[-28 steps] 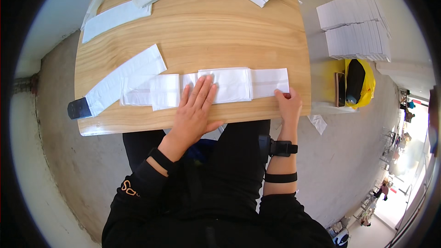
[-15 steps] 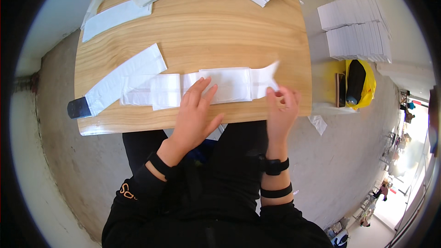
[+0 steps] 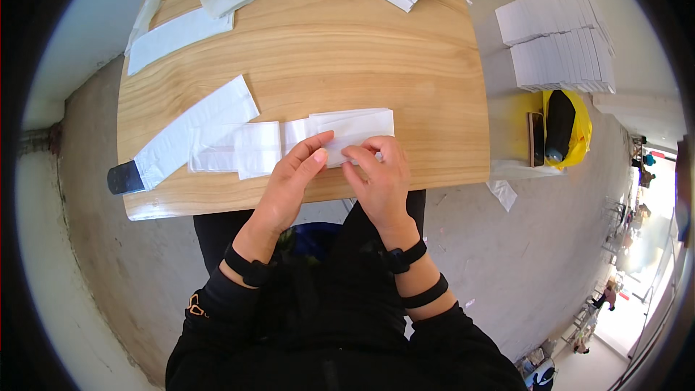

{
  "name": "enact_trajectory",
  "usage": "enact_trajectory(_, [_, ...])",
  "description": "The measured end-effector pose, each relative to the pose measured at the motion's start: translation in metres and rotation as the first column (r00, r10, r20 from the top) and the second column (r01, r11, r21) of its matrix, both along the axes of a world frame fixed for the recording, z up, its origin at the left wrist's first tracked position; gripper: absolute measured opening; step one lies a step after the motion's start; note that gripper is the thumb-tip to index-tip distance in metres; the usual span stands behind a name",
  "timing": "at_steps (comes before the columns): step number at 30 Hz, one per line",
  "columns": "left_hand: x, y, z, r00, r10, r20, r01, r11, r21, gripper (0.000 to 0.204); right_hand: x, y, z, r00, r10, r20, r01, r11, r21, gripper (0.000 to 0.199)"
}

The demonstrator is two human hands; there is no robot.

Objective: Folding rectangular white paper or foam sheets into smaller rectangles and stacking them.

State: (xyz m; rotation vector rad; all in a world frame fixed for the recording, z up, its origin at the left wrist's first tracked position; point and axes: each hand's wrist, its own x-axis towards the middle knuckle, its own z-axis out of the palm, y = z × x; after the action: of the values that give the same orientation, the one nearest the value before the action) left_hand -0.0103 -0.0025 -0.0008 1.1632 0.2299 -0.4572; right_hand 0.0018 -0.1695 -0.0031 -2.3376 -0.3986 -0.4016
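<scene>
Sheets (image 3: 352,124) lie under left hand (image 3: 287,179) and right hand (image 3: 384,182)

A wooden table (image 3: 362,51) stands toward twelve o'clock, grey floor (image 3: 137,289) at eight, a pale wall (image 3: 42,195) at nine, bright light (image 3: 614,311) at four.
</scene>
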Motion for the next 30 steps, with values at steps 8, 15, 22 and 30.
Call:
enact_trajectory(8, [0.005,0.002,0.002,0.991,-0.032,0.131,-0.007,0.958,0.286,0.042,0.005,-0.037,-0.009,0.982,-0.068,-0.176,0.094,0.985,0.146,0.026])
enact_trajectory(15, [0.004,0.002,-0.001,0.992,-0.025,0.125,-0.013,0.958,0.287,0.041,0.025,-0.053,-0.019,0.964,-0.101,-0.246,0.134,0.983,0.124,0.028])
enact_trajectory(22, [0.004,0.001,-0.005,0.991,-0.038,0.128,-0.003,0.950,0.311,0.040,0.028,-0.057,-0.030,0.928,-0.079,-0.364,0.133,0.983,0.127,0.031])
enact_trajectory(30, [0.005,0.003,-0.008,0.978,-0.046,0.203,-0.059,0.874,0.482,0.044,0.029,-0.056,-0.028,0.910,-0.089,-0.404,0.147,0.982,0.116,0.034])
